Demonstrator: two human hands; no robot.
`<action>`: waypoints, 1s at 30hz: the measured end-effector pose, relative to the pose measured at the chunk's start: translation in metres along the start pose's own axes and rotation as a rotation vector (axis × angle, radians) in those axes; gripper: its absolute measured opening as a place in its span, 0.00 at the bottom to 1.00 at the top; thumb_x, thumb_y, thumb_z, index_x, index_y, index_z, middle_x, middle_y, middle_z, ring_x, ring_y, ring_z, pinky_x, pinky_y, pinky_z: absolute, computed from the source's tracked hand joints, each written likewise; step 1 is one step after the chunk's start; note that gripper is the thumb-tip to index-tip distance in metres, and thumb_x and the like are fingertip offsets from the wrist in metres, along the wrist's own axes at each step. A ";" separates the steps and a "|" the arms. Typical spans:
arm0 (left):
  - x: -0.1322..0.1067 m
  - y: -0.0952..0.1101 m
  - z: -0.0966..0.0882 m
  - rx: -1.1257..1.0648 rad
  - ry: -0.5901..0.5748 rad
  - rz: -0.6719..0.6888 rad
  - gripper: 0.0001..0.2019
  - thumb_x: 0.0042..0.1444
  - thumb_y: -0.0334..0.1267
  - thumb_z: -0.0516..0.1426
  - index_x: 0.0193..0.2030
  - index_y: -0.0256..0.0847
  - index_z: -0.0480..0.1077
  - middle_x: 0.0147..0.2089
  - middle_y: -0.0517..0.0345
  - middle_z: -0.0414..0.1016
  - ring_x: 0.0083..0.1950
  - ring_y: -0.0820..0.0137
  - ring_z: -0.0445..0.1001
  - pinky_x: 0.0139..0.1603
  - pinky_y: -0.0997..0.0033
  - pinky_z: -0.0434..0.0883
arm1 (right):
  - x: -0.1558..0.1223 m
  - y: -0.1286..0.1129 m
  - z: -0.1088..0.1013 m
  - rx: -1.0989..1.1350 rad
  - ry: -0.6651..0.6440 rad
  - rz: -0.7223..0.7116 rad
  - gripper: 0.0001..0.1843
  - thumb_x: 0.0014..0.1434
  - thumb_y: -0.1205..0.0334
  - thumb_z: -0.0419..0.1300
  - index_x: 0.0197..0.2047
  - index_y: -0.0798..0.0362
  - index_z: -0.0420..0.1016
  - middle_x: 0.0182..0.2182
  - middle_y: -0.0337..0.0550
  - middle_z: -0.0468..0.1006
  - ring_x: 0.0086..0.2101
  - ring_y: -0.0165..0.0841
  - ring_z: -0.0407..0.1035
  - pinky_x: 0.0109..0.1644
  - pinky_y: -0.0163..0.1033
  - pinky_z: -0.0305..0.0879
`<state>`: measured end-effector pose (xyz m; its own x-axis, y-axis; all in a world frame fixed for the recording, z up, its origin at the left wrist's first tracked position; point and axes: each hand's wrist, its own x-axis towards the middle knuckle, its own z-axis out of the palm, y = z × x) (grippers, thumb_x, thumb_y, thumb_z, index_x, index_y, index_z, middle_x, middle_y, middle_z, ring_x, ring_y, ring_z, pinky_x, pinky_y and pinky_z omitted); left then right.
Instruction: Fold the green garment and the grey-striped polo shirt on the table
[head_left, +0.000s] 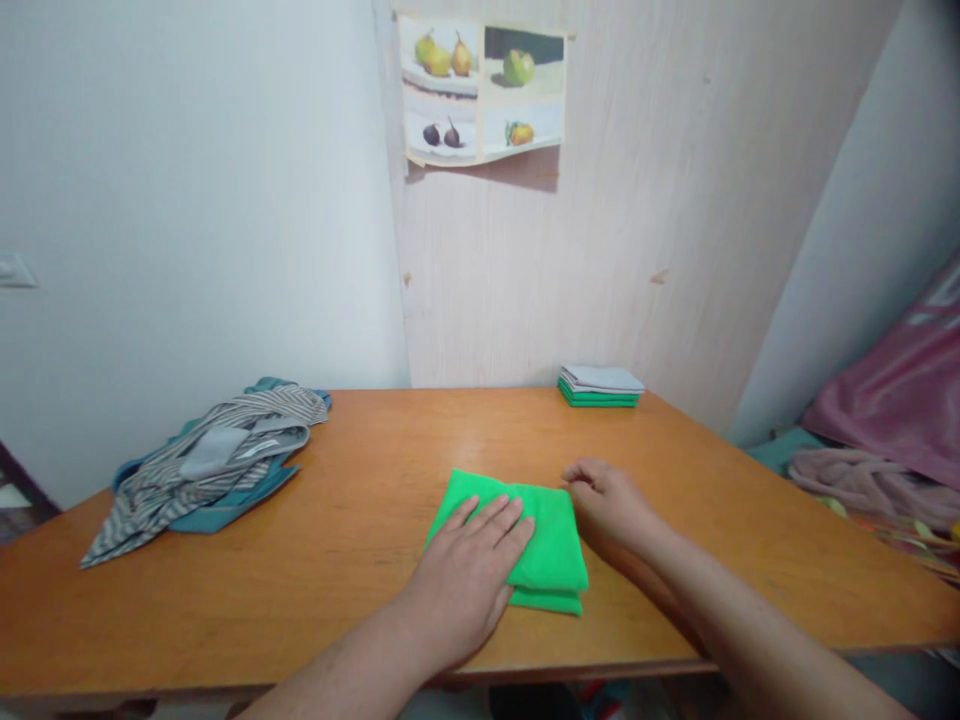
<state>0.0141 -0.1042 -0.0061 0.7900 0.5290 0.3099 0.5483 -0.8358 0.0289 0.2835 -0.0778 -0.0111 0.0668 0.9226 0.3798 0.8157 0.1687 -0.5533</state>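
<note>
A folded bright green cloth lies on the wooden table near its front edge. My left hand lies flat on the cloth's left half, fingers stretched out and together. At the cloth's upper right corner rests my right hand, its fingers curled and touching or pinching the cloth's edge. Whether it grips the cloth is hard to tell.
A heap of unfolded cloths, striped grey over teal, lies at the table's left. A small stack of folded cloths, grey on green, sits at the back by the wall. Pink and other fabrics pile up off the table's right.
</note>
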 end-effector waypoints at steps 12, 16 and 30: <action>-0.005 -0.010 -0.042 -0.545 -0.040 0.016 0.15 0.59 0.35 0.54 0.51 0.45 0.75 0.53 0.56 0.78 0.56 0.62 0.73 0.62 0.61 0.65 | -0.040 -0.065 0.036 -0.014 -0.197 -0.199 0.33 0.69 0.44 0.45 0.69 0.55 0.62 0.68 0.54 0.59 0.68 0.44 0.51 0.71 0.58 0.48; -0.005 -0.055 -0.044 -0.820 0.184 -0.272 0.13 0.63 0.39 0.50 0.40 0.38 0.75 0.37 0.56 0.78 0.39 0.68 0.74 0.40 0.71 0.70 | -0.044 -0.064 0.032 -0.131 -0.242 -0.223 0.33 0.69 0.45 0.47 0.70 0.54 0.60 0.69 0.54 0.57 0.68 0.45 0.50 0.71 0.58 0.48; 0.055 -0.128 0.008 -0.939 0.355 -0.613 0.09 0.53 0.35 0.53 0.35 0.35 0.74 0.29 0.60 0.72 0.32 0.72 0.67 0.34 0.73 0.64 | -0.044 -0.116 0.052 -0.168 -0.331 -0.391 0.42 0.62 0.41 0.57 0.73 0.48 0.52 0.71 0.47 0.49 0.69 0.48 0.45 0.72 0.60 0.46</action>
<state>-0.0103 0.0331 0.0000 0.2624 0.9335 0.2443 0.2757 -0.3152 0.9081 0.1564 -0.1200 -0.0020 -0.4228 0.8667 0.2645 0.8260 0.4887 -0.2808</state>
